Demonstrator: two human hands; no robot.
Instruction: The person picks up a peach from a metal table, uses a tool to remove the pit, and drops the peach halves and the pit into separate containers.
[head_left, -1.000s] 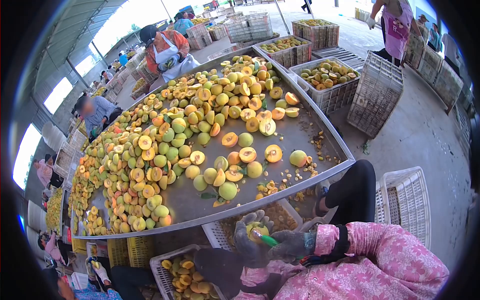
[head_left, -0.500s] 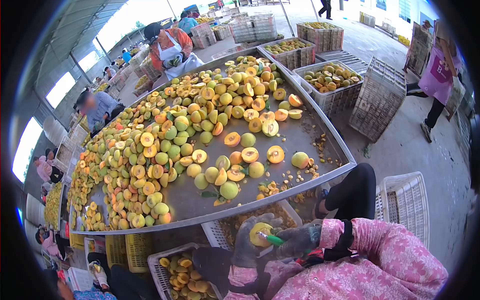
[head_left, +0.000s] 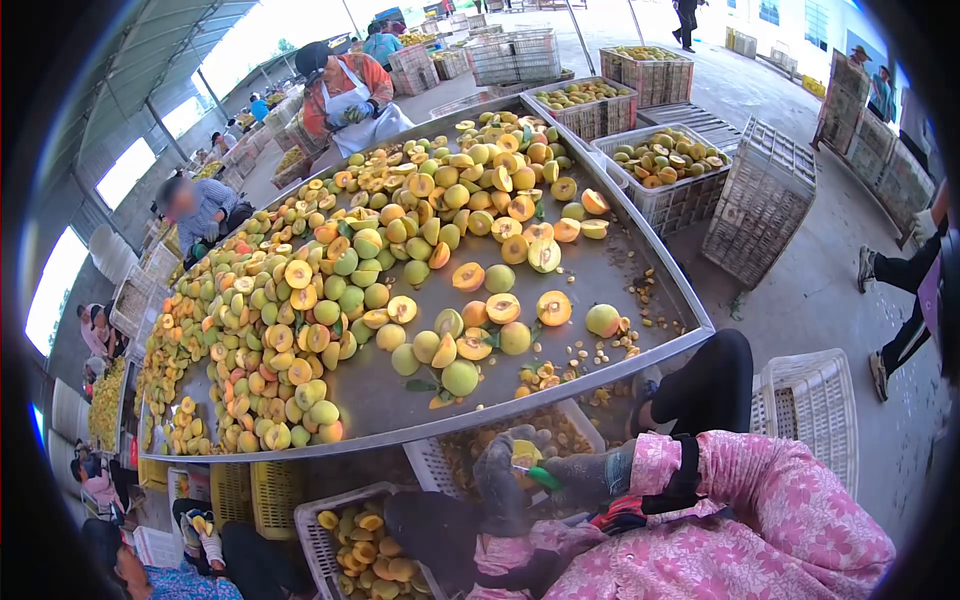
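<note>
My left hand (head_left: 497, 482), in a grey glove, is closed around a yellow peach (head_left: 524, 453) low over a white crate (head_left: 430, 467) of pits and scraps. My right hand (head_left: 592, 477), also gloved, grips a small green-handled tool (head_left: 545, 478) against the fruit. The tool's working end is hidden, so its exact kind does not show. Ahead, a metal table (head_left: 375, 405) carries a large heap of whole and halved peaches (head_left: 300, 310), with loose pits (head_left: 590, 355) near its right corner. Beside my left leg stands a crate (head_left: 312, 540) of peach halves (head_left: 372, 555).
A white crate (head_left: 835, 400) stands to my right. Beyond the table are crates of fruit (head_left: 665, 160) and a tilted stack of crates (head_left: 762, 205). Co-workers sit along the far side, one in a white apron (head_left: 345, 105). A person (head_left: 905, 290) is at the right edge.
Both my hands have shifted slightly, and the peach has turned and is less visible. The person at right has moved nearer, towards the right edge. A seated co-worker at lower left has leaned into view.
</note>
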